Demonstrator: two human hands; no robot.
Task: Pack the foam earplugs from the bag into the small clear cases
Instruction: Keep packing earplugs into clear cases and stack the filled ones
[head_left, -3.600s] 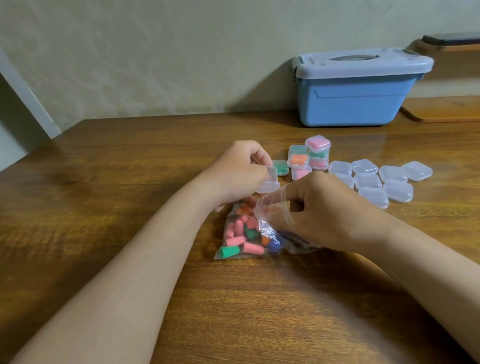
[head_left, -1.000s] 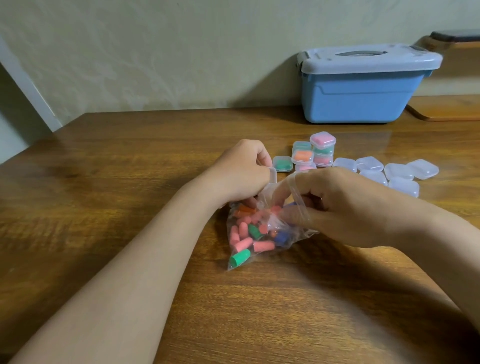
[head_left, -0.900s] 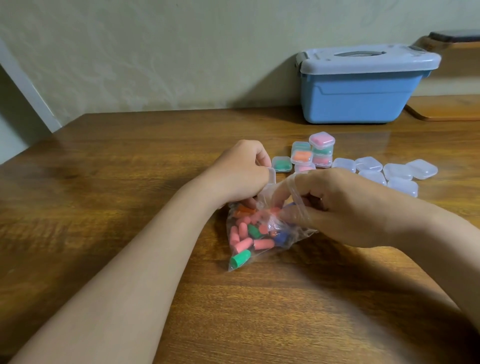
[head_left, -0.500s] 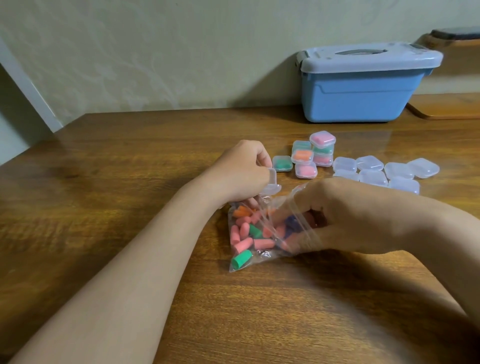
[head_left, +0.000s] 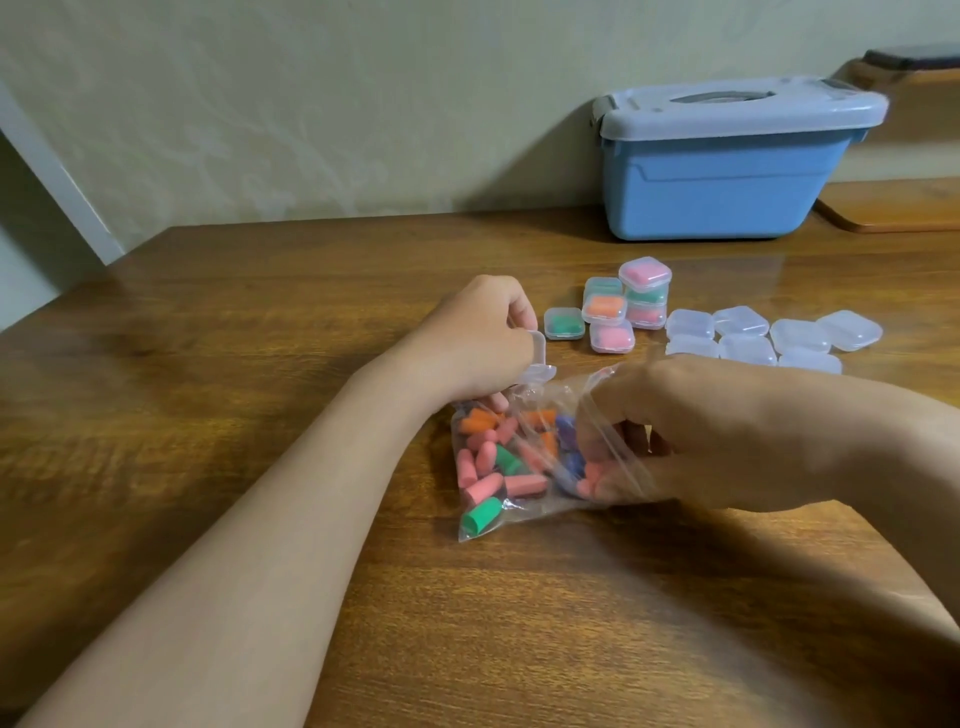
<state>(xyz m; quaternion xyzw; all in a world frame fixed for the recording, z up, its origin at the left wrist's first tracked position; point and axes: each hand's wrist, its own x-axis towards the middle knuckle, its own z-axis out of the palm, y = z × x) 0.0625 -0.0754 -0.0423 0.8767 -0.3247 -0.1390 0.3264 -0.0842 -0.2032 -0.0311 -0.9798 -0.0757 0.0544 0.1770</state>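
A clear plastic bag lies on the wooden table, holding several pink, orange, green and blue foam earplugs. My right hand is pushed into the bag's mouth, fingers curled among the earplugs; what they hold is hidden. My left hand grips a small clear case with its lid up, just above the bag's top edge. Several filled cases sit behind, some stacked. Several empty closed cases lie to their right.
A blue storage box with a grey lid stands at the back right against the wall. A wooden board lies to its right. Bare table stretches to the left and toward me.
My right hand has gone from pinching the bag's opening to reaching deeper inside among the earplugs. My left hand keeps the open case in the same place.
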